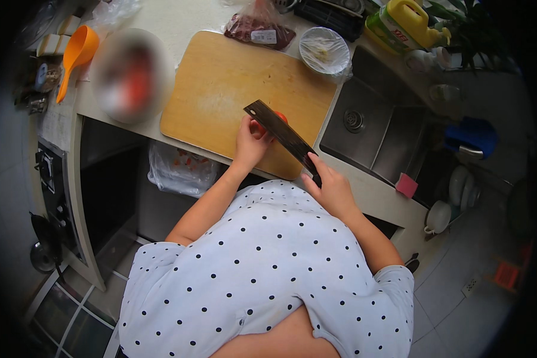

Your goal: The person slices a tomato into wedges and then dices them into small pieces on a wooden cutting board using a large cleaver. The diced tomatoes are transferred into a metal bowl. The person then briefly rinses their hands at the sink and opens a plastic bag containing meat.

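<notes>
On near half of wooden cutting board (221,77): tomato (281,116), pinched by left hand (252,143), apparently against rolling. Right hand (330,187) clasps cleaver (286,138) at near end, presumably for control, blade slanting across tomato.

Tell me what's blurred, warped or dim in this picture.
In the head view, an oval patch at upper left is heavily blurred; the cutting board and knife look fairly sharp; the pale cabinet edge at left bows; the corners fall to black; floor tiles at lower right look dim.

Dark cleaver (283,133) slants across; red vegetable (281,117) partly hidden
</notes>
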A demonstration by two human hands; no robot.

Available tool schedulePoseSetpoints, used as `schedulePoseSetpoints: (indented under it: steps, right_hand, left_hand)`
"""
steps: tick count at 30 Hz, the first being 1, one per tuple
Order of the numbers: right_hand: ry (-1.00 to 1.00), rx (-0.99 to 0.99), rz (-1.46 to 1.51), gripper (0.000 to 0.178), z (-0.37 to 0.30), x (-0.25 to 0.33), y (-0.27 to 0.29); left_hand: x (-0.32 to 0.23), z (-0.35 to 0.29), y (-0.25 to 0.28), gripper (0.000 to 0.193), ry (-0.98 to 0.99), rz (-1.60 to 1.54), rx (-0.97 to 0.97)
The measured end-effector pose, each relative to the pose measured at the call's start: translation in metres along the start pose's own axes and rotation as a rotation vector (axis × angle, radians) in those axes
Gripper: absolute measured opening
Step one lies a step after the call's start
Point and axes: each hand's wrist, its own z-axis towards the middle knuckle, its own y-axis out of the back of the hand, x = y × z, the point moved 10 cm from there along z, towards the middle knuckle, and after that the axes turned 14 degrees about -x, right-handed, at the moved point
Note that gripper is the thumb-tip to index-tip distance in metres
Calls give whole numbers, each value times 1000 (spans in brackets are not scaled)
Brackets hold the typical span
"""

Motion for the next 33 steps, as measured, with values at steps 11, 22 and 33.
schedulePoseSetpoints:
  steps: [11, 22, 33]
  right_hand:
    - [-64, 171, -56, 42, 21, -15, -5]
    - [-128, 291, 1, 39, 52, -17, -28]
    - [-16, 134, 135, 36, 81, -25, -70]
  left_hand:
    - [-2, 3, 3, 37, 155, 61, -187]
    - [8, -2, 7, 39, 191, -28, -273]
    - [16, -7, 8, 40, 44, 5, -268]
